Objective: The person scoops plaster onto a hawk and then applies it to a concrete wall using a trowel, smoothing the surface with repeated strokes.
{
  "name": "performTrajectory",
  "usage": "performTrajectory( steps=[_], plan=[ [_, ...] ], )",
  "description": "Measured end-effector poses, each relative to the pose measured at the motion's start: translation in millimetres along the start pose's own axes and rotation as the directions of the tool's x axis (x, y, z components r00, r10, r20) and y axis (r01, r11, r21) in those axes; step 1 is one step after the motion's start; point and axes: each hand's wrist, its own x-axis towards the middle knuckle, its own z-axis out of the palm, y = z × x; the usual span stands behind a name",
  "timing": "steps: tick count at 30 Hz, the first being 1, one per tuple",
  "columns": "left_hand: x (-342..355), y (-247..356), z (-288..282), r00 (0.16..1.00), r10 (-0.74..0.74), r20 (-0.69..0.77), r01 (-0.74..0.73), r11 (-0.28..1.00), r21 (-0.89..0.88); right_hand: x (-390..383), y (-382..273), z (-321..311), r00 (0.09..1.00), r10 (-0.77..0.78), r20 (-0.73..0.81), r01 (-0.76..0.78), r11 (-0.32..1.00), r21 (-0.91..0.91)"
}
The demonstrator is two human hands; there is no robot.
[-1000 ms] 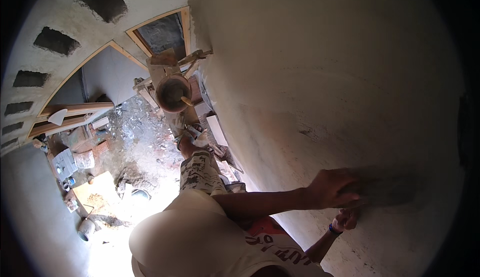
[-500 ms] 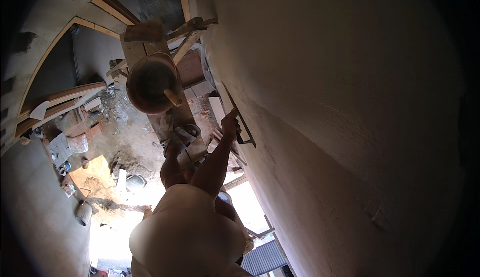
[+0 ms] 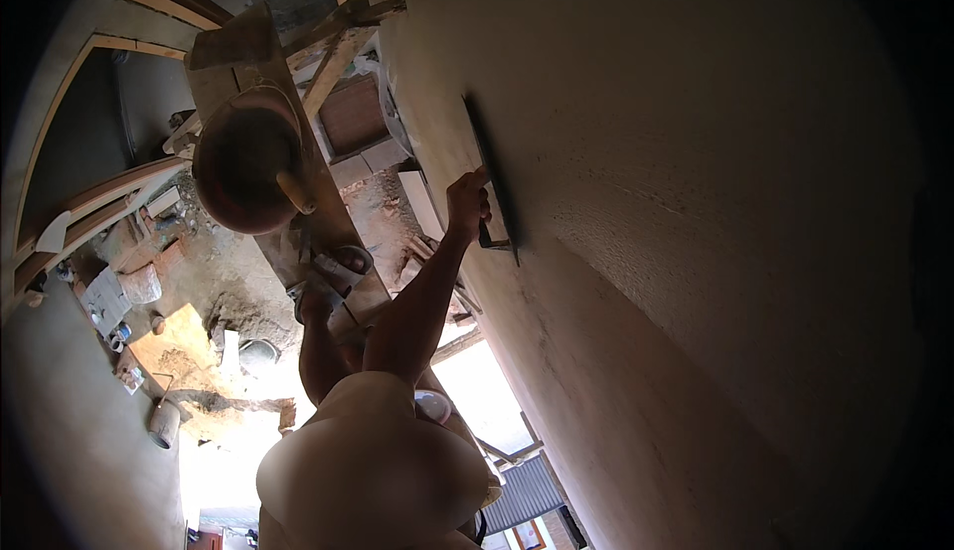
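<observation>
My right hand (image 3: 467,204) is closed round the handle of a long, flat plastering trowel (image 3: 490,177). The trowel's thin blade lies almost edge-on along the plastered wall (image 3: 636,222) to my right. Low over the plank is what looks like my left hand (image 3: 316,300), beside a sandalled foot (image 3: 350,258). Shade hides its fingers, and whether it holds anything is unclear. Farther along the plank stands a round bucket (image 3: 243,157), dark inside. A wooden handle (image 3: 295,194) leans over its near rim.
I stand on a narrow raised plank (image 3: 333,222) propped on a wooden trestle (image 3: 338,48). Rubble and boards lie on the ground (image 3: 234,292) below. Wooden frames (image 3: 60,143) surround dark openings at the far left. A pale bowl (image 3: 432,406) sits near my right side.
My right hand and the trowel have moved farther up and along the wall. The view has shifted, so the bucket and plank now appear more to the left.
</observation>
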Motion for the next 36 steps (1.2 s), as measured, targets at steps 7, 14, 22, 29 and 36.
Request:
performTrajectory(
  steps=[7, 14, 22, 29, 36],
  plan=[
    [-210.4, 93.3, 140.6, 0.973, 0.199, 0.121, -0.213, 0.97, 0.115, 2.6, 59.9, -34.4, 0.997, -0.019, 0.075, 0.021, 0.999, -0.029],
    [-453.7, 175.2, 261.8, 0.851, 0.438, 0.291, -0.501, 0.843, 0.196, 9.1, 71.5, -56.8, 0.948, -0.155, 0.276, 0.157, 0.987, 0.017],
    [-631.2, 142.8, 306.0, 0.548, 0.533, 0.644, -0.807, 0.538, 0.242, 31.1, 79.8, -77.4, 0.886, 0.096, 0.453, -0.281, 0.889, 0.362],
    [-655.7, 156.4, 277.8, 0.416, 0.461, 0.784, -0.742, 0.67, 0.0, 72.3, 118.1, -109.6, 0.843, 0.141, 0.519, -0.391, 0.823, 0.413],
    [-440.8, 206.6, 207.5, 0.97, 0.201, 0.135, -0.181, 0.973, -0.146, 67.2, 133.1, -87.9, 0.94, 0.122, 0.318, -0.156, 0.984, 0.083]
  ],
)
